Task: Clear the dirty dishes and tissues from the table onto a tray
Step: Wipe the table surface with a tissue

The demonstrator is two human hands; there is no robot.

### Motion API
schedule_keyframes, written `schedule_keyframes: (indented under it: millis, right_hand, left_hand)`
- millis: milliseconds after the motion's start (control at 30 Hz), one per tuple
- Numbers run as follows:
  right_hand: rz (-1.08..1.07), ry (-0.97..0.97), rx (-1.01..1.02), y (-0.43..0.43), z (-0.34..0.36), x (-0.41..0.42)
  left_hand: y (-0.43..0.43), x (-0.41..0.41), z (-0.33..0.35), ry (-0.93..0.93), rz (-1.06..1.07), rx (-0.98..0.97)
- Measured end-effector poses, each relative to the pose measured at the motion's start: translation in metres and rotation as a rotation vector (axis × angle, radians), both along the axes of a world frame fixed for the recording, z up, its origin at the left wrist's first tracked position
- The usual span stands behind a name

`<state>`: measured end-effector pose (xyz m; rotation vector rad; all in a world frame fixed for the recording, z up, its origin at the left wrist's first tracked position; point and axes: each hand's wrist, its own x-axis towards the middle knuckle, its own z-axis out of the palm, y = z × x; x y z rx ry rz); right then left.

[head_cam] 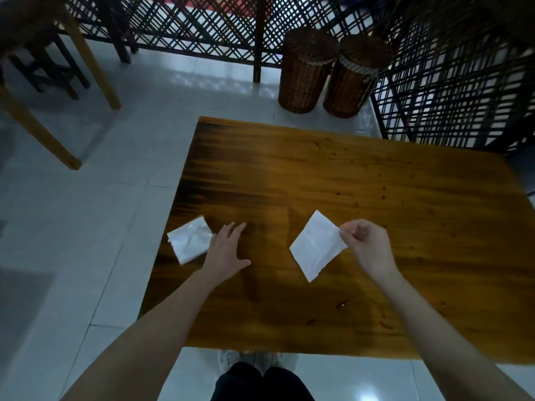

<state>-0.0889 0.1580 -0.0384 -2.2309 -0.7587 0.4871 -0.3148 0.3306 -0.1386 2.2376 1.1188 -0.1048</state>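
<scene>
Two white tissues are in view over the brown wooden table (362,183). One tissue (315,244), folded flat, hangs from my right hand (366,241), which pinches its right corner just above the tabletop. A crumpled tissue (189,238) lies at the table's left edge. My left hand (227,247) hovers beside it with fingers spread, its edge at the tissue's right side; contact cannot be told. No dishes or tray appear in view.
Two wicker baskets (333,70) stand on the white tiled floor beyond the table's far edge. A black lattice screen (451,82) runs behind and to the right. Wooden table legs (95,62) and a dark stool stand at the upper left.
</scene>
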Motion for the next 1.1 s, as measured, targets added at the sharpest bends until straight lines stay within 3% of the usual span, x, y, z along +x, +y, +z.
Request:
schedule_keyframes:
  millis: [233, 667, 967, 1100]
  right_hand:
    - [-0.051, 0.021, -0.073, -0.020, -0.029, 0.014]
    - [0.153, 0.178, -0.250, -0.012, -0.106, -0.004]
    - [0.355, -0.049, -0.398, -0.008, -0.124, 0.000]
    - [0.394, -0.062, -0.457, 0.002, -0.134, 0.001]
  left_hand:
    - [-0.020, 0.023, -0.004, 0.041, -0.067, -0.025]
    - [-0.031, 0.026, -0.008, 0.097, -0.079, -0.045]
    - [-0.028, 0.011, -0.008, 0.110, 0.000, -0.095]
    - [-0.028, 0.007, -0.008, 0.114, 0.041, -0.114]
